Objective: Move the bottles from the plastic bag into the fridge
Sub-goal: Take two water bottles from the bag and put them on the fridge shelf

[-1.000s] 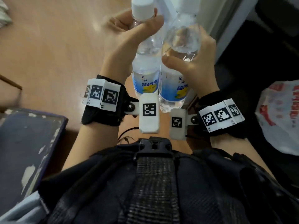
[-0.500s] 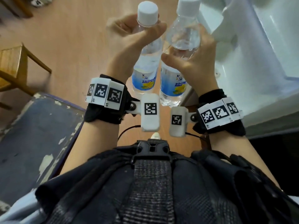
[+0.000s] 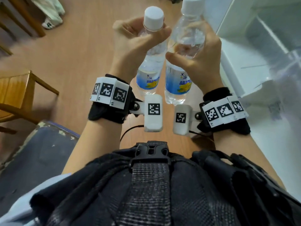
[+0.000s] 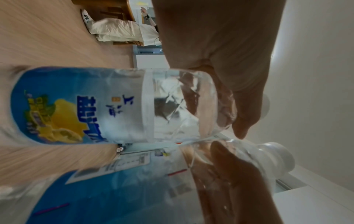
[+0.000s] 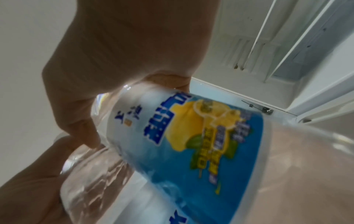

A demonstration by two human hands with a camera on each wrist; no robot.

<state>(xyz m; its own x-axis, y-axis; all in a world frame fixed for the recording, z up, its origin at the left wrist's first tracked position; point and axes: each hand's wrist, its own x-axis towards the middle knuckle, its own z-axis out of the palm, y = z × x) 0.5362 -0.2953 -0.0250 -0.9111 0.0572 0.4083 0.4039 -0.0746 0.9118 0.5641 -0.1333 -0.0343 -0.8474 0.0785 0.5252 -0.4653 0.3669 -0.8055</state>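
Observation:
In the head view I hold two clear bottles with white caps and blue-and-yellow labels upright, side by side, over the wooden floor. My left hand [image 3: 135, 39] grips the left bottle [image 3: 149, 74] near its neck. My right hand [image 3: 202, 57] grips the right bottle [image 3: 179, 79] round its shoulder. The left wrist view has the left bottle [image 4: 95, 106] under my fingers [image 4: 245, 106]. The right wrist view has the right bottle [image 5: 191, 144] in my grip. The open white fridge [image 3: 260, 46] stands just right of the bottles, its shelves [image 5: 287, 60] bare. The plastic bag is out of view.
A wooden chair [image 3: 19, 95] stands at the left. A worn dark blue surface [image 3: 32, 160] lies at lower left. A pale crumpled bag or cloth [image 3: 48, 12] sits on the floor at upper left. My dark chest harness fills the bottom of the head view.
My view has swung from the red-and-white bag to the open fridge. Both hands kept their grip and carried the bottles along; the bag has left the frame.

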